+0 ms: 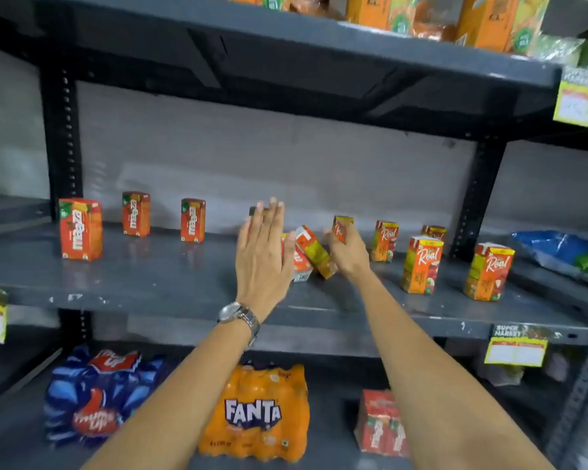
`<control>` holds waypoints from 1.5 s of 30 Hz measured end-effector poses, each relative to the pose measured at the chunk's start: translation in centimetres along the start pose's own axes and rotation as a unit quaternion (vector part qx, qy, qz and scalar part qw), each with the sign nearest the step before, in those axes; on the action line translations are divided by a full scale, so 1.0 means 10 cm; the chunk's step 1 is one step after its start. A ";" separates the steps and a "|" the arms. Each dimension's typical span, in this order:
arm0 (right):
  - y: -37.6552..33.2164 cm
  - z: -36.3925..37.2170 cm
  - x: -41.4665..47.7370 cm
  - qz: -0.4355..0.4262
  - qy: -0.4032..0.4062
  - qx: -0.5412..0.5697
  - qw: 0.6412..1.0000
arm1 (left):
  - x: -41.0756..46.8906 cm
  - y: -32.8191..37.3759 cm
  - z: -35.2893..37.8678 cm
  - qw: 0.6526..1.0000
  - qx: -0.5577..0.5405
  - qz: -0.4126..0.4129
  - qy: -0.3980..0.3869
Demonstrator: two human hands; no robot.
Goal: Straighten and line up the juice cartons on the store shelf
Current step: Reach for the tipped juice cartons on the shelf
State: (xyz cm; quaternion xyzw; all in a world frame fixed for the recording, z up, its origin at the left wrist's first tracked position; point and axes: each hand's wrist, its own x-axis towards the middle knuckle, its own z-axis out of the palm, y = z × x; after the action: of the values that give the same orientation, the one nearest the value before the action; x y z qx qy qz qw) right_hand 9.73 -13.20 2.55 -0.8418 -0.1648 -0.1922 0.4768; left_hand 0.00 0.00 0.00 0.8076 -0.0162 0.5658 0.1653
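On the grey middle shelf (pixel 170 279) three red Maaza cartons (pixel 81 228) stand apart on the left, upright. Several orange Real cartons (pixel 421 264) stand scattered on the right, turned at different angles. My left hand (pixel 263 256), watch on the wrist, is held flat with fingers apart, partly hiding a carton behind it. Just right of it, a carton (pixel 314 251) leans tilted against another low one (pixel 299 266). My right hand (pixel 347 247) is closed around a small upright Real carton (pixel 342 225) further back.
A blue snack bag (pixel 557 249) lies at the shelf's right end. Black uprights (pixel 63 137) frame the bay. Below sit a Thums Up pack (pixel 95 398), a Fanta pack (pixel 255 412) and a red carton pack (pixel 381 425). Larger orange cartons (pixel 370 10) fill the top shelf.
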 end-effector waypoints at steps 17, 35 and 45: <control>0.25 -0.23 0.02 0.052 -0.199 0.084 0.975 | -0.81 -0.13 0.19 0.973 0.155 0.159 -0.062; 0.08 -0.12 -0.59 0.003 0.212 0.036 0.977 | -0.81 -0.06 0.16 0.980 0.139 0.121 -0.075; 0.05 -0.09 -0.62 -0.013 0.182 0.002 0.983 | -0.86 -0.04 0.20 0.984 0.112 0.101 -0.090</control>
State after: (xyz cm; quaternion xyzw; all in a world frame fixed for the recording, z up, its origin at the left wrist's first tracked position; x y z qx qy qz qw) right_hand 4.36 -14.79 -0.39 -0.7896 -0.0868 -0.3478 0.4980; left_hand -1.21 -1.59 -8.65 0.8631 -0.0487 0.5026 0.0135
